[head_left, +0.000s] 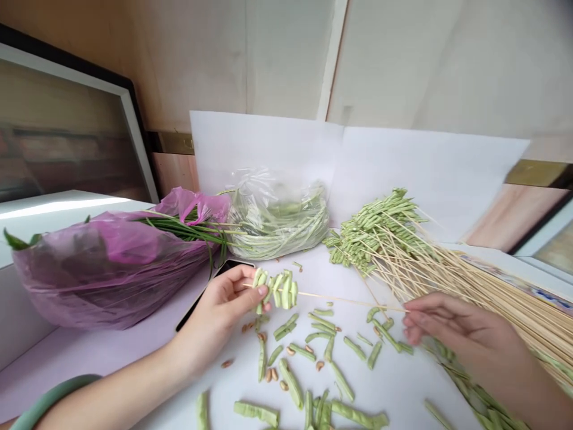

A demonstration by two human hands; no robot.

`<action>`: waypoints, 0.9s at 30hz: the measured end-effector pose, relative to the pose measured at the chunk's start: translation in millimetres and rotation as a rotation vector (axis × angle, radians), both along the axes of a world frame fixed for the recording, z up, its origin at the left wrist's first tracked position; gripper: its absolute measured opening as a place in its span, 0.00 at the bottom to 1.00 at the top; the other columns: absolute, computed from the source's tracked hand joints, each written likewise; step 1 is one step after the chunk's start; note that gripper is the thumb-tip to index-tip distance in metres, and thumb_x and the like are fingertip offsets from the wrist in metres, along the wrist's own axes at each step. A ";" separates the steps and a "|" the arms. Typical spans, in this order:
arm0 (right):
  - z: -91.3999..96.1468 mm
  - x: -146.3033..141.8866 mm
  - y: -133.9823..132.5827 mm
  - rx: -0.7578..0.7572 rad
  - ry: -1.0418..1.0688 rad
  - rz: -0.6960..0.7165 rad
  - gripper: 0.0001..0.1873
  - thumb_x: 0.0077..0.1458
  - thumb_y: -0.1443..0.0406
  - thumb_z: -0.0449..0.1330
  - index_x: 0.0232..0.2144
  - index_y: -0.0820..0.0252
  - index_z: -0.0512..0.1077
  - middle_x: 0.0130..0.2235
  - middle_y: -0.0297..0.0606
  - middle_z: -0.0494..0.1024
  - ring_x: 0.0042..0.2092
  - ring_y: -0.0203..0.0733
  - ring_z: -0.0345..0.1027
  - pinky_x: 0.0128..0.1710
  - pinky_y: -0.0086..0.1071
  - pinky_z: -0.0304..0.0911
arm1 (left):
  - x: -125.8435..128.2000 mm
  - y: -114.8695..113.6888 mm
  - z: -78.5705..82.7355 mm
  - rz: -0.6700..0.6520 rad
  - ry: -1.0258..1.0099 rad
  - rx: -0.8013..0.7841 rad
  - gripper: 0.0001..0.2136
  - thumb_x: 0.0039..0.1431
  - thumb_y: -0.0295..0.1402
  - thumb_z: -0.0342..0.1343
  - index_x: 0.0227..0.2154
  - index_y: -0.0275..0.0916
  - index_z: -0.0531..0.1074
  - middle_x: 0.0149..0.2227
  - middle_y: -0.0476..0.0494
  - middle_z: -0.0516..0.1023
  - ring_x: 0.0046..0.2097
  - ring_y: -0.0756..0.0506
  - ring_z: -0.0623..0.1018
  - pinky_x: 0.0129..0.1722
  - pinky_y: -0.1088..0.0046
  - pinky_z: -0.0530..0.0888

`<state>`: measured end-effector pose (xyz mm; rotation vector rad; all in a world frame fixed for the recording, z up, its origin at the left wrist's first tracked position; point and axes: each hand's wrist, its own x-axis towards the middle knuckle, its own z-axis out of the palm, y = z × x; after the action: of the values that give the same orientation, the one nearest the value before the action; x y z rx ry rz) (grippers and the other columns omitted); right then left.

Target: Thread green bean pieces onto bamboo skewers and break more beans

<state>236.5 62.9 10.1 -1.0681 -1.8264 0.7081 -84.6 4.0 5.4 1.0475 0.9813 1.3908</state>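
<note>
A thin bamboo skewer (333,297) runs level between my hands, with several green bean pieces (286,289) threaded side by side near its left end. My left hand (230,298) pinches the bean pieces at that end between thumb and fingers. At the skewer's other end, my right hand (452,325) grips the bare stick with its fingertips. Below lie loose cut green bean pieces (290,382) and several brown beans (271,374), scattered over the white table (215,376).
Filled bean skewers (380,230) are heaped at the back right, beside a bundle of bare skewers (505,286). A clear bag of long beans (280,221) stands at the back. On the left are a purple bag of greens (111,275) and a dark phone (190,313).
</note>
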 end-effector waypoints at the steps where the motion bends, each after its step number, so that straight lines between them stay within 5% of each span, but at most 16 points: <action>1: -0.6 2.9 0.3 0.124 -0.154 0.008 0.09 0.53 0.57 0.62 0.31 0.52 0.80 0.23 0.37 0.80 0.25 0.47 0.76 0.25 0.32 0.75 | -0.5 0.4 0.5 0.002 0.012 0.009 0.11 0.53 0.36 0.65 0.31 0.36 0.70 0.28 0.51 0.74 0.31 0.52 0.73 0.35 0.78 0.69; 6: -6.2 17.0 2.6 0.752 -0.582 -0.066 0.13 0.60 0.65 0.54 0.38 0.48 0.79 0.37 0.29 0.83 0.33 0.42 0.79 0.33 0.30 0.75 | -1.5 1.8 -2.2 0.024 0.123 0.032 0.14 0.53 0.40 0.65 0.36 0.36 0.71 0.28 0.51 0.74 0.32 0.51 0.73 0.35 0.77 0.71; 11: -0.6 40.1 19.9 0.972 -0.498 -0.521 0.13 0.60 0.61 0.54 0.32 0.54 0.79 0.26 0.33 0.82 0.24 0.41 0.76 0.24 0.29 0.67 | -12.7 11.5 -6.8 0.130 0.464 0.110 0.26 0.55 0.46 0.57 0.52 0.38 0.62 0.45 0.38 0.78 0.50 0.41 0.76 0.50 0.65 0.74; 16: 0.7 70.9 49.7 0.814 -0.604 -0.754 0.21 0.57 0.56 0.49 0.32 0.62 0.79 0.19 0.42 0.77 0.19 0.48 0.70 0.19 0.34 0.57 | -35.6 23.5 3.9 0.166 1.288 0.119 0.16 0.59 0.43 0.47 0.44 0.39 0.65 0.47 0.35 0.77 0.51 0.39 0.76 0.51 0.63 0.72; 21: -9.1 95.3 73.0 0.494 -0.807 -0.668 0.18 0.51 0.57 0.48 0.18 0.54 0.72 0.14 0.40 0.70 0.16 0.50 0.63 0.19 0.36 0.53 | -46.7 27.6 -2.1 0.247 1.562 -0.113 0.24 0.54 0.44 0.52 0.49 0.30 0.67 0.45 0.23 0.74 0.47 0.27 0.76 0.48 0.51 0.69; 27: -14.7 99.8 74.0 0.310 -0.885 -0.705 0.20 0.53 0.52 0.47 0.16 0.50 0.66 0.14 0.37 0.67 0.18 0.51 0.63 0.22 0.37 0.54 | -40.8 32.9 -16.0 0.265 1.684 -0.276 0.31 0.52 0.49 0.53 0.51 0.29 0.65 0.45 0.20 0.71 0.50 0.22 0.72 0.46 0.53 0.68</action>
<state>336.2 136.9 -4.6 -1.8210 -1.9245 -0.5422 -125.4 36.8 -10.6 1.8686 2.4403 0.2043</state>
